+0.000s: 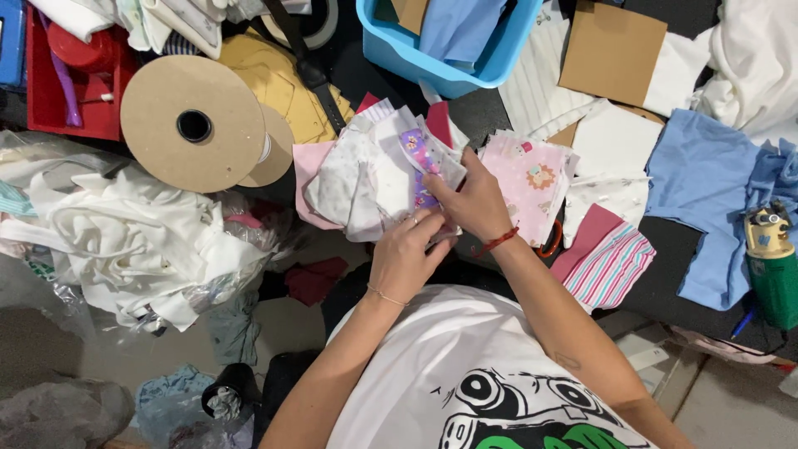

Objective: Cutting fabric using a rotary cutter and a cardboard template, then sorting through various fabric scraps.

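Two bare hands are meeting over a dark table (499, 112) crowded with cloth. Biggest of all, a heap of white fabric (133, 241) in clear plastic is spilling off the left side. A blue cloth (706, 179) is lying spread at the right, and a blue plastic bin (440, 58) is sitting at the top edge with folded cloth inside. Near the left, a cardboard spool (193, 125) is resting on its flat end beside a red tray (58, 108). In the middle, a stack of small white and pink fabric pieces (366, 170) is sitting just in front of the person. Beside it, to the right, a pink printed piece (532, 179) is lying flat, with a pink striped piece (611, 266) below it.

The right hand (474, 199) is pinching a narrow purple patterned strip (421, 162) against the top of the stack, fingers closed on it. The left hand (405, 254) is curling at the stack's near edge, its fingertips touching the fabric just under the strip; whether it is actually gripping anything, I cannot tell.
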